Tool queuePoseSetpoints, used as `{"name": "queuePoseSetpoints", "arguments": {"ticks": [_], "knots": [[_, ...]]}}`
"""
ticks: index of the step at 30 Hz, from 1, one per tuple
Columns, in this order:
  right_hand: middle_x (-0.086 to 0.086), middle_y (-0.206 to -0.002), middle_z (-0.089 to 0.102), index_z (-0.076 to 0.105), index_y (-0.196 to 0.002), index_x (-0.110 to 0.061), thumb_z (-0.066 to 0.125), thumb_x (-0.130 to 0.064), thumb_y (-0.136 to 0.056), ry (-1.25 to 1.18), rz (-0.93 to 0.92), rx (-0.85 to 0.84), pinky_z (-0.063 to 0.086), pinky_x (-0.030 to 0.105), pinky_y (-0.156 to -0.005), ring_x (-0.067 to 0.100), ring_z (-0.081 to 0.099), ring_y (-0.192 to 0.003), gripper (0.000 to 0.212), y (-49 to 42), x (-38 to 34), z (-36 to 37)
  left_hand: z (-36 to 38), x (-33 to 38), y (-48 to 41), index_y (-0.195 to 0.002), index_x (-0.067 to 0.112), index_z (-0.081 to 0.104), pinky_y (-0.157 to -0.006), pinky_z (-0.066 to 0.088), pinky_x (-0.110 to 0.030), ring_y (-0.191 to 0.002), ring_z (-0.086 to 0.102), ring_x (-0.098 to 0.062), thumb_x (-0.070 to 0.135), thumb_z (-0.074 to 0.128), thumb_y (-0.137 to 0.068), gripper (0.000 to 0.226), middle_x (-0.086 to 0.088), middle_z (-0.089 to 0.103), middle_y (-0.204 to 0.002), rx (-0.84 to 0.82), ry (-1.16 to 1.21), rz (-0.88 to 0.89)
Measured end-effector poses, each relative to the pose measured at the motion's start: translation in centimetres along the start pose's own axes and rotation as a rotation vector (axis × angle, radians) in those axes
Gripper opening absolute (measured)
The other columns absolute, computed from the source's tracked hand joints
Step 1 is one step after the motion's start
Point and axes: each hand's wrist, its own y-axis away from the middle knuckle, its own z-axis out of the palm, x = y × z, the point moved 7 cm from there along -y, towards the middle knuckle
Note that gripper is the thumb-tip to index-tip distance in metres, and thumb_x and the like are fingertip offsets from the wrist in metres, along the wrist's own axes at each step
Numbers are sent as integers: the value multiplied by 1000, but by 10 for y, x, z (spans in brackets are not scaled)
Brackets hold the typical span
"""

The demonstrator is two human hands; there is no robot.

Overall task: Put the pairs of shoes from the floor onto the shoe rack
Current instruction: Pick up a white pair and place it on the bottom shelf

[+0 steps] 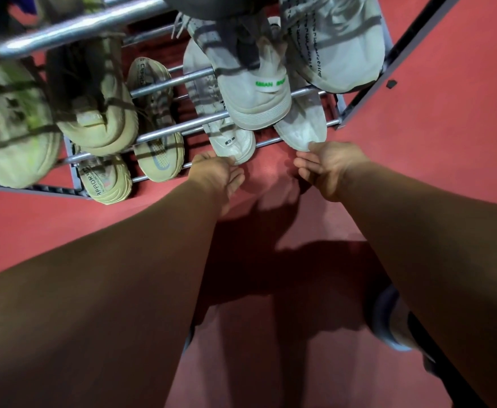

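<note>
The left white sneaker (232,142) and right white sneaker (303,128) sit on the shoe rack's (164,132) lowest bars. The left hand (217,172) and right hand (326,169) touch their heels at 12 o'clock, each grip wide, fingers loose. A beige sneaker (158,160) lies at 9 o'clock.

Metal-bar shoe rack (182,127) on red floor (418,148). On the rack's lowest tier, right part: left white shoe (229,142) and right white shoe (303,128), heels at the rack's front edge. Left hand (217,172) thumb touches the left heel, right hand (325,169) thumb touches the right heel, fingers loose just in front of the rack. Beige shoes (158,160) sit in the rack's left part. Green-lettered shoe (256,95) is on the tier above.
</note>
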Motion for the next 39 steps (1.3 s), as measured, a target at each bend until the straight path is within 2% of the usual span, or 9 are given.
{"name": "queuePoseSetpoints", "arguments": {"ticks": [4, 6, 11, 15, 19, 25, 29, 33, 39], "knots": [[6, -99, 77, 63, -112, -8, 52, -13, -106, -21, -4, -7, 57, 23, -67, 12, 76, -78, 14, 1, 0, 1, 0, 2, -6, -117, 16, 51, -81, 64, -36, -103, 74, -23, 4, 61, -98, 24, -15, 72, -114, 15, -38, 30], [6, -98, 77, 64, -115, -6, 52, -13, -106, -40, 0, -17, 57, 22, -66, 11, 77, -75, 17, 2, 0, 1, -2, 3, -8, -120, 14, 53, -80, 64, -35, -102, 75, -23, 3, 63, -97, 27, -15, 73, -114, 33, -56, 51], [6, -97, 78, 64, -117, -5, 51, -12, -106, -69, -12, -27, 56, 20, -59, 10, 78, -75, 19, 2, 0, 0, 0, 4, -10, -108, 18, 54, -82, 64, -35, -100, 75, -23, 3, 62, -97, 21, -14, 74, -111, 34, -46, 68], [7, -97, 79, 65, -117, -5, 53, -13, -105, -100, -2, -29, 54, 19, -53, 11, 78, -74, 19, 0, 2, 0, 9, -1, -5, -125, 13, 49, -88, 62, -37, -108, 72, -26, 1, 63, -96, 34, -16, 71, -118, -32, -5, 69], [6, -96, 80, 67, -114, -4, 56, -15, -104, -104, -32, -14, 55, 19, -54, 11, 78, -75, 18, -2, -1, -2, 12, -3, -4, -132, 13, 46, -89, 62, -38, -109, 72, -26, -1, 63, -96, 42, -16, 70, -119, -41, 9, 48], [1, -95, 79, 65, -109, -10, 55, -20, -105, -41, -50, -15, 55, 18, -57, 8, 77, -75, 15, -3, -9, 3, 11, -2, -5, -133, 13, 45, -88, 62, -38, -110, 72, -26, 3, 63, -97, 41, -16, 70, -119, -40, -33, 48], [1, -99, 79, 65, -108, -12, 53, -19, -106, -14, -46, -13, 54, 20, -57, 9, 78, -79, 14, -3, -8, 3, 10, -1, -6, -120, 16, 48, -89, 61, -35, -103, 72, -23, 4, 63, -97, 30, -14, 71, -113, -61, -18, 61], [2, -99, 79, 64, -107, -12, 54, -19, -106, -18, -45, -4, 54, 20, -58, 11, 78, -81, 13, -4, -8, 2, 6, 0, -7, -121, 16, 50, -89, 61, -36, -109, 72, -26, 6, 61, -99, 27, -14, 72, -112, -52, -33, 60], [2, -100, 77, 65, -119, -9, 53, -19, -106, -33, -36, 1, 53, 19, -55, 14, 77, -89, 20, -2, -6, 3, 6, -1, -6, -135, 10, 47, -89, 61, -35, -112, 70, -28, 6, 59, -100, 37, -19, 68, -123, -71, -38, 57]]}}
